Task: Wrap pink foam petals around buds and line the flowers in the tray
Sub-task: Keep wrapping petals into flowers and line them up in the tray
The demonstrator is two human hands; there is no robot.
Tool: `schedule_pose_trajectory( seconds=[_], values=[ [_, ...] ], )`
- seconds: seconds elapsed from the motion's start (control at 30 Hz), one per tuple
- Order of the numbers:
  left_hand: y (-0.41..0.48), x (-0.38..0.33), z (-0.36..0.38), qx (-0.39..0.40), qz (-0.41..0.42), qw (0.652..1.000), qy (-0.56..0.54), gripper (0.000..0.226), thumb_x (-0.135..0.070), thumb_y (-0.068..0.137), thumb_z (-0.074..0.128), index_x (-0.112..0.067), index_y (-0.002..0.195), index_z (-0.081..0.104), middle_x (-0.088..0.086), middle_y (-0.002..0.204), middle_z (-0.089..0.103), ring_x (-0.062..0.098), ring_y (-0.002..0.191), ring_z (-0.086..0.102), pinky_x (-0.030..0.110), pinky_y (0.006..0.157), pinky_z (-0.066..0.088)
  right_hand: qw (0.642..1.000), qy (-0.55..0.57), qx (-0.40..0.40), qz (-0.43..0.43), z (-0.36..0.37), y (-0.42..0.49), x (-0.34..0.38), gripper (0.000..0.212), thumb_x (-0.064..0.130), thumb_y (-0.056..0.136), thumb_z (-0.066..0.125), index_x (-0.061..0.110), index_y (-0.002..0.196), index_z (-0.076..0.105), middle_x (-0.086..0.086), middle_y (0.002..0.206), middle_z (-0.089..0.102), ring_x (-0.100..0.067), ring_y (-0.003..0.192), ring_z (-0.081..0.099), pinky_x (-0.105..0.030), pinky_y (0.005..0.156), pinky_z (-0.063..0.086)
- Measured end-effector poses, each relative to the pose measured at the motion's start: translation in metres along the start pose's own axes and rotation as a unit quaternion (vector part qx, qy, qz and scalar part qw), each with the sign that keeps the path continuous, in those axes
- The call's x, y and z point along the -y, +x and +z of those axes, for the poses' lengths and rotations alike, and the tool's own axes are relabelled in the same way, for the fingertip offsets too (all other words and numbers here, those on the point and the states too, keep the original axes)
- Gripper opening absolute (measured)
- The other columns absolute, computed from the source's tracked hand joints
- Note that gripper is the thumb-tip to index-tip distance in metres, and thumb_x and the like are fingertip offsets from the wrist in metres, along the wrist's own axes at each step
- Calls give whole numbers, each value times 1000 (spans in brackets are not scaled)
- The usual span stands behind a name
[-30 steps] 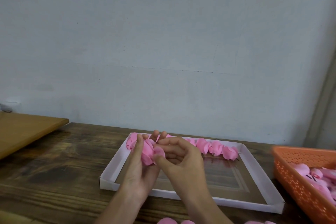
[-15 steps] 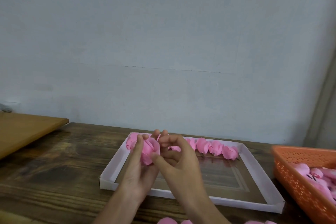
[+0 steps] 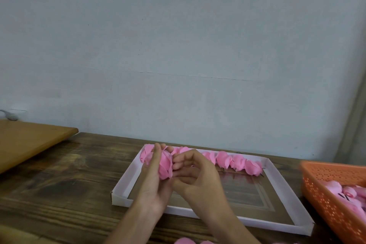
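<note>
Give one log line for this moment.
step: wrapping petals | left hand: holds flower | right hand: pinches flower | tray: flower row at far edge

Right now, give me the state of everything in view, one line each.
Flower: held between both hands.
Left hand: cradles the flower, fingers curled round its left side.
Right hand: curled, fingertips on the flower.
Tray: flat on the table, floor mostly bare.
Row: flowers lined along the tray's far wall.
Basket: at the right, holding pink pieces.
</note>
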State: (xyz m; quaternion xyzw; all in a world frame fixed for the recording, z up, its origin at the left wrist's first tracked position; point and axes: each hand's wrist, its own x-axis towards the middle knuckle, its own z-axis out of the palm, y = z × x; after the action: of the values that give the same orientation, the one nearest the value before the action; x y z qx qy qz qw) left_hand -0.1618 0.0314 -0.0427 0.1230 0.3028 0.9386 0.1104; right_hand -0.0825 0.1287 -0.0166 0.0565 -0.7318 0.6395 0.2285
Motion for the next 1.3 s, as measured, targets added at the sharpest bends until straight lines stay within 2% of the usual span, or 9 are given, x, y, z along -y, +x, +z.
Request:
schedule_pose_trajectory(
  seconds=[0.13,0.27,0.4,0.67,0.73,0.83,1.03,1.2,1.3],
  values=[
    [1,-1,-2,15,11,1000,6,24,-51,79,73,-28,79,78,-3,93,72,16,84,74,35,73,63,1000,-4,-11,-16,0,-2,1,34,-13,76,66,16,92,73,3,92,77,-16,85,75,-26,75,59],
    [1,-1,-3,18,14,1000,-6,26,-48,80,73,-23,84,79,3,99,74,21,96,77,35,71,63,1000,1,-8,-23,3,-5,2,32,1,71,83,21,95,75,2,94,78,-19,84,76,-31,77,63],
    [0,1,-3,13,13,1000,8,27,-51,78,74,-25,83,79,8,105,76,24,105,76,37,71,64,999,-16,-27,-36,4,-5,1,37,-2,70,88,21,96,76,2,95,78,-18,84,76,-30,77,64],
    [1,3,1,-20,22,999,46,51,-67,75,76,-20,95,73,10,94,70,27,79,72,36,62,59,996,-54,-45,-57,6,-8,0,32,2,72,87,24,91,73,6,86,76,-14,82,75,-28,73,63],
    [0,3,1,-23,10,999,44,56,-70,72,77,-18,93,75,14,95,72,30,81,74,38,65,61,996,-55,-49,-57,6,-8,0,28,4,74,86,23,89,74,5,83,76,-14,80,75,-28,71,63],
    [-2,2,3,-45,-11,998,51,72,-74,74,74,-11,109,68,23,108,67,39,96,71,48,82,61,996,-54,-43,-54,5,-8,0,21,3,77,82,21,84,75,4,79,76,-13,76,75,-26,70,62],
    [-3,0,5,-60,-9,997,51,60,-80,67,72,-21,76,71,6,75,63,27,67,66,38,62,58,995,-73,-28,-53,6,-9,1,18,2,76,79,18,79,74,5,77,76,-11,73,73,-25,70,62],
    [-6,2,9,-60,-34,996,54,66,-78,71,69,-15,91,66,17,91,62,35,81,67,42,64,60,994,-86,-48,-48,6,-10,-3,20,7,74,87,21,78,72,7,75,75,-11,73,74,-23,69,61],
    [-9,4,11,-46,-33,997,53,72,-71,76,71,-5,105,69,32,109,68,46,102,72,51,84,62,992,-90,-75,-48,5,-8,-4,22,6,74,87,22,75,72,5,74,75,-12,70,73,-24,66,61]
  ],
)
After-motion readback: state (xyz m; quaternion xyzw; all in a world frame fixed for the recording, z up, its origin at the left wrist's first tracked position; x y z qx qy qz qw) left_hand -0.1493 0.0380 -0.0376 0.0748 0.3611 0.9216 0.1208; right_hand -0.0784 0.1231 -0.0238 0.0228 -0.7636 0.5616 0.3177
